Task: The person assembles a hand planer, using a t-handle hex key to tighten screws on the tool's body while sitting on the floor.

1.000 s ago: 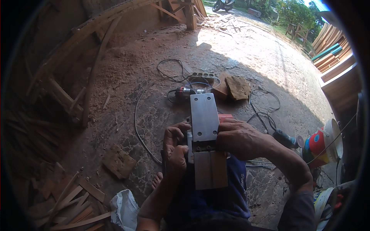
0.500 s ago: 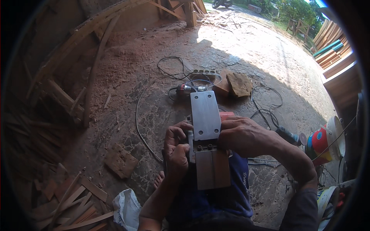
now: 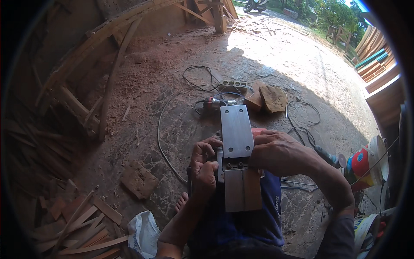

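An electric planer (image 3: 236,134) rests upside down at my lap, its two flat metal sole plates facing up. Between the plates, the dark gap with the cutter drum shows two bolt heads (image 3: 235,165). My left hand (image 3: 204,166) is closed on the planer's left side, thumb and curled fingers at the gap's edge. On the opposite side, my right hand (image 3: 278,151) is wrapped over the edge by the gap, its fingertips hidden. A bit of the red body (image 3: 258,131) shows above the right hand.
Beyond the planer lie a red-and-silver power tool (image 3: 217,102), a socket strip (image 3: 234,85), cords and wood blocks (image 3: 273,99). A teal angle grinder (image 3: 327,156) lies at right beside a paint bucket (image 3: 364,162). Wood offcuts (image 3: 82,224) and a white sack (image 3: 143,235) are at lower left.
The whole scene has shifted slightly to the right in the picture. Both hands keep nearly the same hold on the planer.
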Tool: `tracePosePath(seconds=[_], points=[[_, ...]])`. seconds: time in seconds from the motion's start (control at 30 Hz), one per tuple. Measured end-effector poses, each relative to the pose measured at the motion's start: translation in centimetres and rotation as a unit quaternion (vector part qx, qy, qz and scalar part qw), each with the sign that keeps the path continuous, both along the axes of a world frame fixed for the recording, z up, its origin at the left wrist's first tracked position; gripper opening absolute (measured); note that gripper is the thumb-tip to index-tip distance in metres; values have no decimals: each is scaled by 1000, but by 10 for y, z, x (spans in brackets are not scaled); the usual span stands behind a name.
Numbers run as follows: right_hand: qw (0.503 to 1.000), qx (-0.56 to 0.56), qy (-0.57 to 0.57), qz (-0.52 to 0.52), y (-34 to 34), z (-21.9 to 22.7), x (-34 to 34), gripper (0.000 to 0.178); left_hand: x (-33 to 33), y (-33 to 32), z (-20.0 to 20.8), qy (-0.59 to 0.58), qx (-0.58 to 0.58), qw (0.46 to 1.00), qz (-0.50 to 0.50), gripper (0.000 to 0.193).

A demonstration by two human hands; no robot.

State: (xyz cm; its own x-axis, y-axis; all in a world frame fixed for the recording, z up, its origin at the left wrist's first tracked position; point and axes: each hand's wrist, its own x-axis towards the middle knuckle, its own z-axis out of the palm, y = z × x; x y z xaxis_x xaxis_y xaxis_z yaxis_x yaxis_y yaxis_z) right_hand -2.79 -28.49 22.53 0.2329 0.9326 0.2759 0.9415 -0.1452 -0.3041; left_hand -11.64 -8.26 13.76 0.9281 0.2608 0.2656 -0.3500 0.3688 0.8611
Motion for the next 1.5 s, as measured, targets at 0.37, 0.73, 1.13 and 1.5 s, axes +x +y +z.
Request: tracePosePath(seconds=[0.37,0.73,1.13,1.5], points=[[999,-41,29,20,41,1,0,23,0,2,-6,5,-34,999,-24,31],[998,2,53,-15,30,2,5,15,1,3,-4,8,-27,999,-18,28],[965,163,138,-151,8,-22,-11,14,6,-2,8,30,-72,997,5,24],[672,543,425,-268,31,-97,4,14,54,18,15,143,-32,988,-46,17]])
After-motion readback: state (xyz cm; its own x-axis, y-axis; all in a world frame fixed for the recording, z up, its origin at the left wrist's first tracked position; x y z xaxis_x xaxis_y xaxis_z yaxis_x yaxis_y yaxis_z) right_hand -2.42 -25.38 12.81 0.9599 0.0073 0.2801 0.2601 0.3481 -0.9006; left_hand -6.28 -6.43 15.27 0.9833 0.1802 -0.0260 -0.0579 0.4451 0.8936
